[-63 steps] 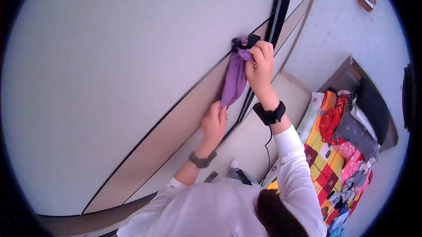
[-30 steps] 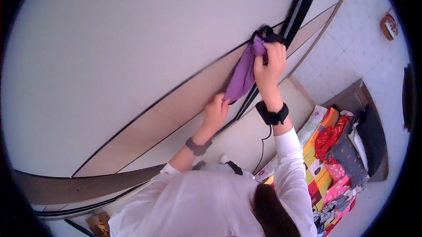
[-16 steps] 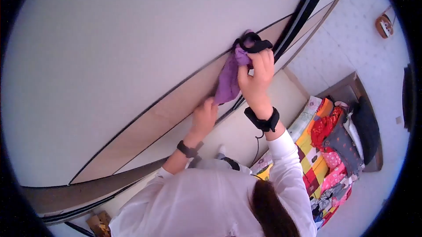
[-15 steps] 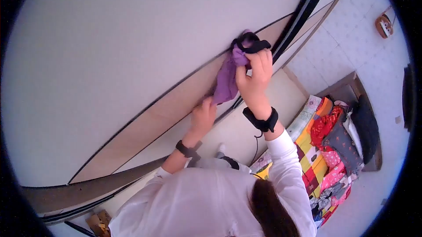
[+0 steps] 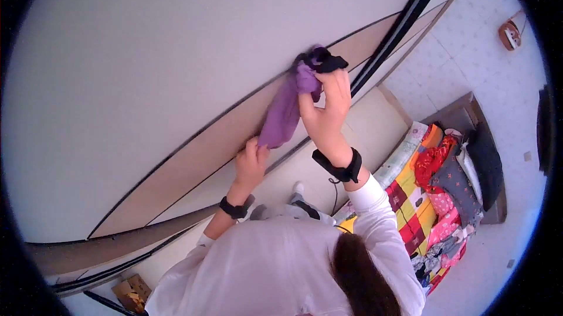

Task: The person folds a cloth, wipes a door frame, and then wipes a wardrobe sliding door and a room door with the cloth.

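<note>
A purple cloth (image 5: 281,118) with a black part bunched at its upper end hangs stretched between my hands, close in front of the pale panel (image 5: 164,70) with its tan, dark-edged stripe. My right hand (image 5: 329,111) is closed on the upper end, where the purple and black fabric gathers. At the lower end, my left hand (image 5: 251,163) pinches a corner of the cloth. Whether the cloth touches the panel I cannot tell. Both wrists carry black bands.
A dark upright frame strip (image 5: 399,29) runs along the panel's right edge. To the right stands a bed (image 5: 410,196) with a colourful checked cover, pillows and heaped clothes. A small brown bag (image 5: 509,34) lies on the tiled floor. At lower left is a cardboard box (image 5: 132,292).
Both hands have moved left and the left one slightly down, carrying the purple cloth along the panel. Both keep their hold on it.
</note>
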`<state>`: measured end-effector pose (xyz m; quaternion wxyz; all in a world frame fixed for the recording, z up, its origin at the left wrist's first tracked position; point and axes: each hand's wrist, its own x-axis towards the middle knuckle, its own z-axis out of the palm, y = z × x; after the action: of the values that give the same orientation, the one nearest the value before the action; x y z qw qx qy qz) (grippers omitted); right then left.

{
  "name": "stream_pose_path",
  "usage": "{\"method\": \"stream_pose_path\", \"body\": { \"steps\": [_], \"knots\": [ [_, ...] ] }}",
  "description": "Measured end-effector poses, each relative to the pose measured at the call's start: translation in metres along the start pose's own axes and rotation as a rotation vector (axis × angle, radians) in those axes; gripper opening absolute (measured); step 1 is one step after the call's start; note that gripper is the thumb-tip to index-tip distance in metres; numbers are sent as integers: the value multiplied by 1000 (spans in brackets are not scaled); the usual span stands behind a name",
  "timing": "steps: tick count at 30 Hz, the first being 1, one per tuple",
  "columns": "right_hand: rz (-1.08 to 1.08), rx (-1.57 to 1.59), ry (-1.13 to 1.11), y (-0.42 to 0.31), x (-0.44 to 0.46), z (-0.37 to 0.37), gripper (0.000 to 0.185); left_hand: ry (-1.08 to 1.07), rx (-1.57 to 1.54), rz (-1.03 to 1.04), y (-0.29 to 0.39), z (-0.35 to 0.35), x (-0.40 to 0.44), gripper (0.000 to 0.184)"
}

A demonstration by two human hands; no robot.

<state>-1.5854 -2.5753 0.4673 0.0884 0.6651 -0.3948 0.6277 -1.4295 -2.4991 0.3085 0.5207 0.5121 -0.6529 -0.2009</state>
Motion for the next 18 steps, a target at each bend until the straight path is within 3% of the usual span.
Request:
{"method": "stream_pose_path", "body": {
  "steps": [8,18],
  "knots": [
    [-50,38,-18,-16,3,-1,26,13,47,71,1,-5,-1,20],
    [-122,122,-131,-23,-12,5,29,23,25,-51,-3,-16,-16,18]
  ]
}}
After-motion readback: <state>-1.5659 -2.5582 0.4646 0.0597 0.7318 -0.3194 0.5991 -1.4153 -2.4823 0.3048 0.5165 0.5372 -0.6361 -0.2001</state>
